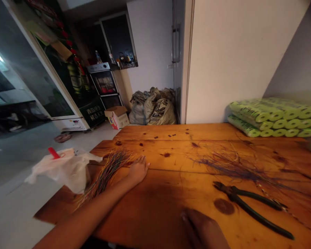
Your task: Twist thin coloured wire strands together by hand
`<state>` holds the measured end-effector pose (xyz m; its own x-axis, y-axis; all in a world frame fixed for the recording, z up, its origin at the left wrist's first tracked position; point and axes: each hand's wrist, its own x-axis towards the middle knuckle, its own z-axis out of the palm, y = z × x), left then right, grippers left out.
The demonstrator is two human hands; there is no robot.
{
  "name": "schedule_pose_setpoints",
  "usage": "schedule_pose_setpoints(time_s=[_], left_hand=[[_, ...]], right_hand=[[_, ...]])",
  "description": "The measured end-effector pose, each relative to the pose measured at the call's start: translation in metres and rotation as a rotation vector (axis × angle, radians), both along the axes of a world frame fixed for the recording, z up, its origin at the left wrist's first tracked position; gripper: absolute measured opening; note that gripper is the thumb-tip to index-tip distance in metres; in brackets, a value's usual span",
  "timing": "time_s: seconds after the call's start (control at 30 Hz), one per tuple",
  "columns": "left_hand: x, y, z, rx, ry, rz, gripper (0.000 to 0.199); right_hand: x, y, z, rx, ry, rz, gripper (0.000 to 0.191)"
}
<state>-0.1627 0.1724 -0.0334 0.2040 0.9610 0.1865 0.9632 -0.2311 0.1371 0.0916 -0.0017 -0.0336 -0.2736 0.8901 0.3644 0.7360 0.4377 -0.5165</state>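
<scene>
My left hand (139, 170) lies palm down on the wooden table (155, 193), fingers stretched out, with nothing visible in it. Just left of it, partly behind my forearm, is a bundle of thin multicoloured wires (110, 171). My right hand (203, 226) is low at the near edge, dark and blurred; its fingers seem bent, but whether they hold anything is hidden. To its right rest dark-handled pliers (248, 204), jaws pointing left. Beyond the pliers spreads a loose tangle of thin purple and reddish wires (230, 166), with a twisted strand near the handles.
A white plastic bag (64, 169) with a red-handled item hangs at the table's left edge. Green-wrapped rolls (277, 117) are stacked at the back right. Full sacks (154, 107) and a cardboard box (117, 117) stand on the floor behind. A tall display fridge (64, 69) is at the left.
</scene>
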Motion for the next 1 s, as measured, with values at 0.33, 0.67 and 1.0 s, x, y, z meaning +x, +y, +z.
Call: schedule_pose_setpoints(time_s=[0.33, 0.67, 1.0], left_hand=[[0.033, -0.041, -0.003, 0.014, -0.035, -0.007, 0.058], [0.025, -0.088, -0.008, 0.007, -0.009, -0.099, 0.058], [0.052, -0.15, 0.003, 0.177, -0.165, -0.188, 0.048]], right_hand=[[0.0, -0.008, 0.005, -0.107, -0.098, 0.072, 0.027], [-0.001, -0.007, 0.005, -0.081, -0.128, 0.1, 0.031], [-0.001, -0.002, 0.01, 0.166, -0.193, -0.022, 0.033]])
